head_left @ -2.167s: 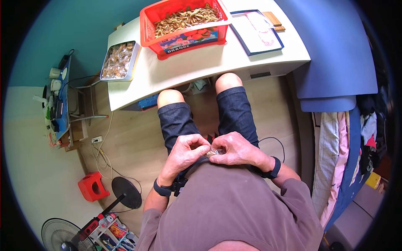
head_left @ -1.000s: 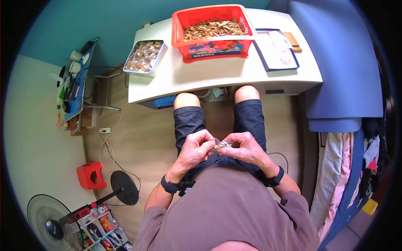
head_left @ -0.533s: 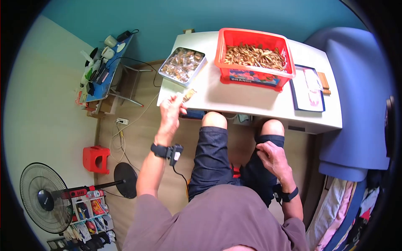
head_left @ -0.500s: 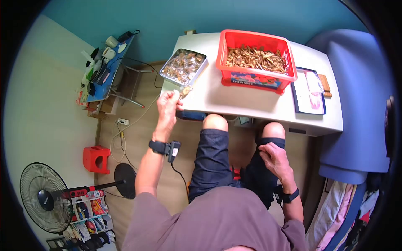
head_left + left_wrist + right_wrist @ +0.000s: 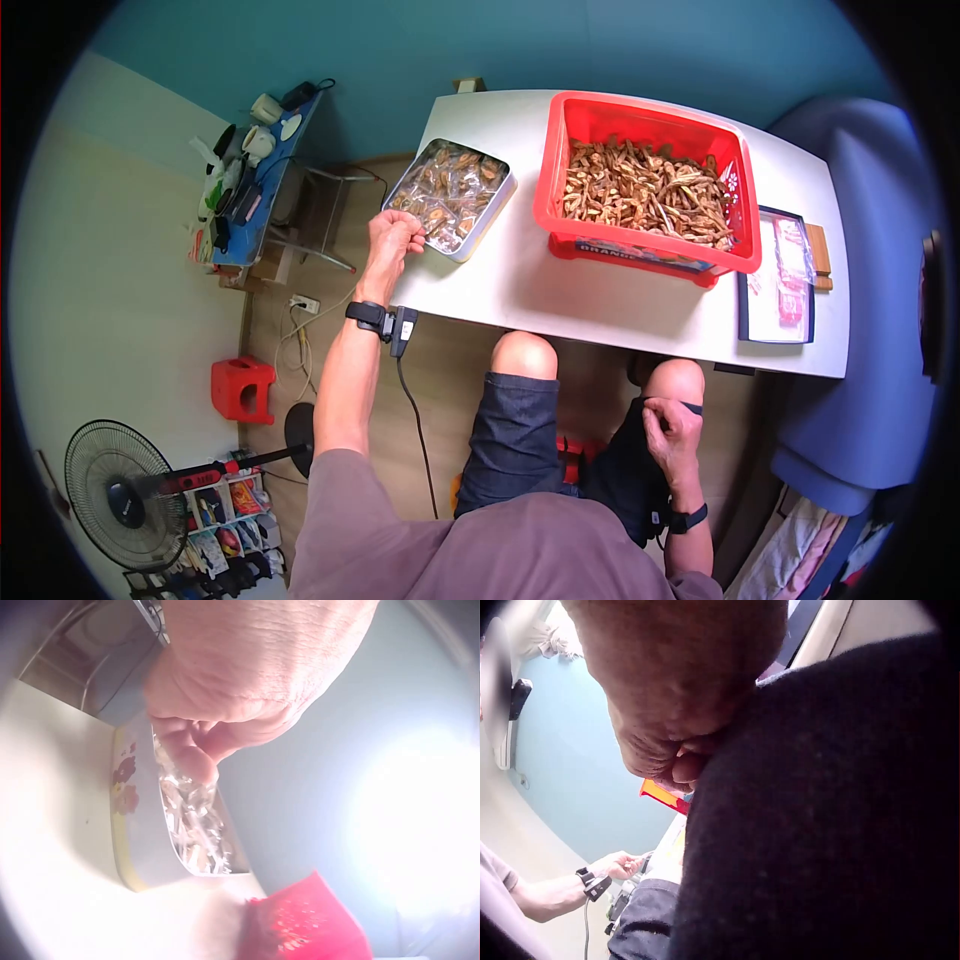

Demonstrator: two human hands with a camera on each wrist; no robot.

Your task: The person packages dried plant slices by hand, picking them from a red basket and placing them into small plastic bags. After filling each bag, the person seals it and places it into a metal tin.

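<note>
My left hand [image 5: 395,238] is at the near left corner of a metal tin [image 5: 487,215], fingers curled and thumb pinched in. In the left wrist view its thumb [image 5: 196,765] hangs over the open top, right at the clear plastic packets [image 5: 196,832] of brown dried slices. The packet between the fingertips is mostly hidden by the hand and blends with the others. My right hand [image 5: 673,437] rests on the right thigh near the knee, fingers loosely curled, nothing showing in it. The right wrist view has this hand [image 5: 682,697] against dark denim [image 5: 817,802].
A red plastic basket [image 5: 650,258] heaped with dried brown slices [image 5: 640,190] stands on the white table [image 5: 500,305]. Right of it lie a dark-rimmed shallow tray [image 5: 760,305] and wooden blocks [image 5: 820,255]. A cable [image 5: 415,430] hangs from the left wrist camera.
Both hands were together at a packet over the lap. The left hand has carried that packet forward to the tin, while the right let go and came down on the thigh.
</note>
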